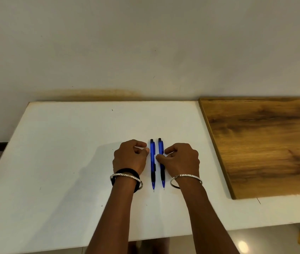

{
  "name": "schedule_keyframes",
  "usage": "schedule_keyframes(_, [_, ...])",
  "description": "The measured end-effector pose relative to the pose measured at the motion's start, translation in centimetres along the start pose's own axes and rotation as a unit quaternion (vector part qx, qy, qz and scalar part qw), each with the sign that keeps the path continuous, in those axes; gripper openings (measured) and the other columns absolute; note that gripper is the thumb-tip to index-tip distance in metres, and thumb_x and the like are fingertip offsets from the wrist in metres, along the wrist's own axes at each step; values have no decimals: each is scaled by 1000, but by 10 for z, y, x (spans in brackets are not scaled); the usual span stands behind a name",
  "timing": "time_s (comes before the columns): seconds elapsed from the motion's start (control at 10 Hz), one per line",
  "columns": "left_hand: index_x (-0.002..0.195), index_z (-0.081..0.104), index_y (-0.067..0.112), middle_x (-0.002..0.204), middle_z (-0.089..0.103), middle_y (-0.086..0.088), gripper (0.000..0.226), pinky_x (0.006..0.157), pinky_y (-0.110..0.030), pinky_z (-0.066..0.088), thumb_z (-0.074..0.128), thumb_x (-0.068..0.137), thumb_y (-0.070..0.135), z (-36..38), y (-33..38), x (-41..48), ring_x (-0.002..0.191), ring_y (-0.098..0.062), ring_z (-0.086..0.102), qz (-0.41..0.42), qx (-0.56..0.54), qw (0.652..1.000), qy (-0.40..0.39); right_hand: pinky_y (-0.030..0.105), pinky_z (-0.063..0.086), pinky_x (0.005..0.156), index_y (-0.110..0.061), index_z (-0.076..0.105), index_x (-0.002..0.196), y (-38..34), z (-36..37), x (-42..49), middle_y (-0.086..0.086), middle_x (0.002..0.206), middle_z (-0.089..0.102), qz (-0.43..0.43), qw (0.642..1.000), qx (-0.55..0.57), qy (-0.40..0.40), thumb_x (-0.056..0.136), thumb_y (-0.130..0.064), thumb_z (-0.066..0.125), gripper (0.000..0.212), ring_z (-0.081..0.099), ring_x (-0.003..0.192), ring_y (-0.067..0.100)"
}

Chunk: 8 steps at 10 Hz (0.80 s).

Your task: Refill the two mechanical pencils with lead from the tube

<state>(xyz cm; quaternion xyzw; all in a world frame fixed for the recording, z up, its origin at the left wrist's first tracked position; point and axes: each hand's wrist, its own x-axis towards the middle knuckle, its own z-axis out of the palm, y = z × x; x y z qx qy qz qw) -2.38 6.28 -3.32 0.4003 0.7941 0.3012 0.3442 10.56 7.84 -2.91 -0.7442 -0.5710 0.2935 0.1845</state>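
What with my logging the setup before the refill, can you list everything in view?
left pencil: one, blue with black grip, on the table, tip toward the person
right pencil: one, same colours, parallel beside it
lead tube: none in view
table: one, white
wooden board: one, brown, table's right side
wall: one, off-white, behind the table
bangles: two, silver, one per wrist
black band: one, left wrist
left hand: fingers curled, beside left pencil
right hand: pinches right pencil
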Motion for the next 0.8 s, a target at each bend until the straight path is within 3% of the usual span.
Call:
schedule_keyframes(0.1, [97,71,26,92,71,4,14,80,-35,56,68,85,32,-2,0,-1,82,-18,69,1,-12,1000,7,30,55,76,-15,73,90,4,-13,4,1,81,72,12,998,54,31,71,-39,81,31,68,76,17])
schedule_keyframes(0.2, [96,71,25,92,72,3,13,77,-32,55,66,86,30,-5,0,-5,80,-19,69,4,-22,1000,17,22,45,67,-14,75,84,15,-31,6,1,79,73,10,991,59,121,78,-27,76,15,66,72,14])
schedule_keyframes(0.3, [95,71,25,92,71,3,11,72,-28,50,65,87,30,-6,0,-10,80,-19,69,6,-26,999,18,22,45,71,-12,75,91,27,-38,4,4,90,74,16,993,6,119,82,-23,74,14,63,77,14])
schedule_keyframes(0.4, [97,71,24,92,71,3,13,70,-28,49,64,87,29,-6,1,-14,80,-19,69,7,-25,1000,9,27,52,80,-11,73,101,29,-33,0,6,97,73,29,997,-2,69,80,-28,76,27,67,87,19])
schedule_keyframes(0.5, [98,71,24,93,71,3,13,72,-29,50,64,87,29,-7,1,-14,82,-19,69,3,-28,1000,6,29,53,84,-9,72,102,25,-27,0,9,99,73,24,997,7,68,79,-25,78,29,68,88,21])
schedule_keyframes(0.8, [99,71,23,93,71,2,15,77,-32,53,64,88,30,-8,-1,-10,83,-20,69,7,-22,1000,9,25,50,79,-10,72,100,21,-19,1,8,98,73,27,999,18,38,76,-25,81,29,68,87,21])
